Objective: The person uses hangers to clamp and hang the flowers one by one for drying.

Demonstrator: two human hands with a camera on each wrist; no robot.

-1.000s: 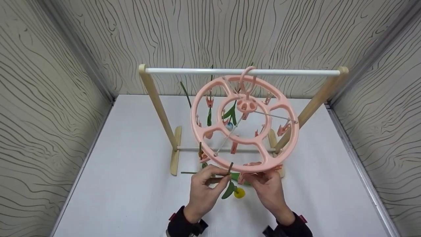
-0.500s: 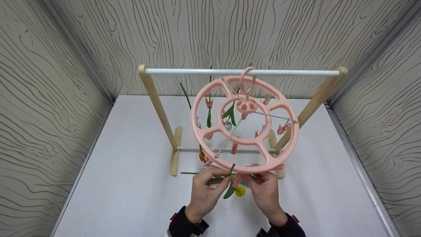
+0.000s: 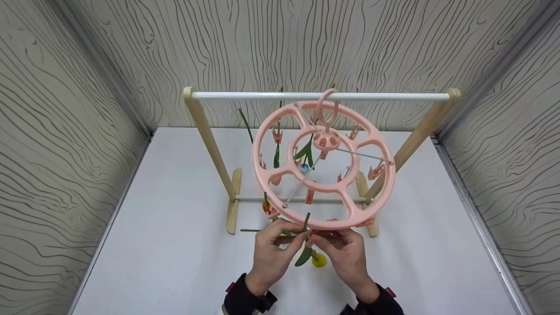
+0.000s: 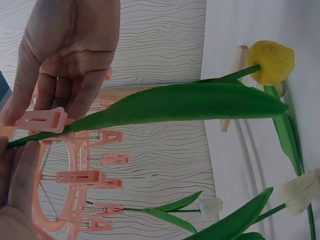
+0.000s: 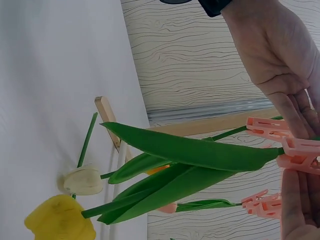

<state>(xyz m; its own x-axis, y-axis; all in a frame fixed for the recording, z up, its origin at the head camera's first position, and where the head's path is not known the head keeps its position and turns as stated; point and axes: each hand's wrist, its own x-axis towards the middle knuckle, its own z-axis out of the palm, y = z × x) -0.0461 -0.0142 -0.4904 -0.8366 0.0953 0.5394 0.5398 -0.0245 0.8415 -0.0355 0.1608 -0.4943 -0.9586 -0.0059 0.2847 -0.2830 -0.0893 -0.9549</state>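
Note:
My left hand (image 3: pixel 273 253) pinches the green stem of a yellow tulip (image 3: pixel 319 260) near its cut end; the flower hangs downward. Beside it, my right hand (image 3: pixel 348 258) pinches a pink clothespin (image 4: pixel 42 120) under the front rim of the round pink drying hanger (image 3: pixel 361 214). In the left wrist view the stem runs at the clothespin's tip, just before the leaf. Whether its jaws grip the stem, I cannot tell. Other tulips hang from the hanger: a blue one (image 3: pixel 303 168), a pink one (image 3: pixel 275 179) and an orange one (image 3: pixel 266 208).
The hanger hooks over a white bar (image 3: pixel 385 96) between wooden posts (image 3: pixel 210 144). Several other clothespins (image 3: pixel 375 172) dangle around it. A white tulip (image 5: pixel 82 180) lies on the white table (image 3: pixel 175 262) below. Patterned walls (image 3: pixel 280 43) enclose the table.
My right hand has moved left to the tulip stem, bringing the clothespin against it. The left hand keeps hold of the stem. The hanger has shifted slightly.

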